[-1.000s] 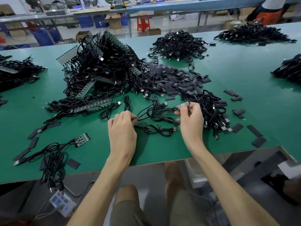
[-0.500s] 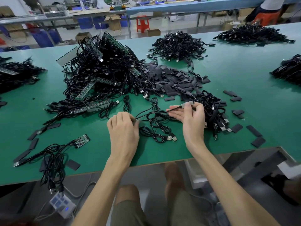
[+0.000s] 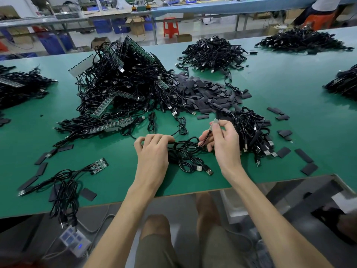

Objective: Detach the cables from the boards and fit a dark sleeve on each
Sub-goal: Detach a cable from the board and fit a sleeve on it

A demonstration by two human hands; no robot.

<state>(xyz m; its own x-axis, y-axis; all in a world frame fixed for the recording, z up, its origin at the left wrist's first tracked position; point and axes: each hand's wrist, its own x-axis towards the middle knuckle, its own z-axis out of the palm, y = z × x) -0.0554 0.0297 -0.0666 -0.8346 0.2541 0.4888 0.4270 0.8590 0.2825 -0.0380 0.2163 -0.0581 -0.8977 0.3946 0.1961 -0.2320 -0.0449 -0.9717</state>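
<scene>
On the green table, taken as a clock face with 6 o'clock at the near edge, both hands were seen at work close to 6 o'clock. The left hand was held knuckles up, its fingers curled down onto a cable tangle lying on the table; a strand was seen emerging from under its fingertips, so a grasp on the tangle was judged likely. The right hand was raised just above the table, and a single black cable was pinched between its thumb and fingers, with a small pale end piece standing up at the thumb tip; whether this was a board could not be told. The cable's lower part was lost in the tangle, whose two USB plugs were pointed towards 5 o'clock. A heap of cables and boards was piled at about 11 o'clock, and a pile of dark sleeves was spread beside it at 12 o'clock. A smaller cable bundle was lying just beside the right hand at 3 o'clock, with loose sleeves scattered near it. A small board with cables attached was lying at 8 o'clock.
</scene>
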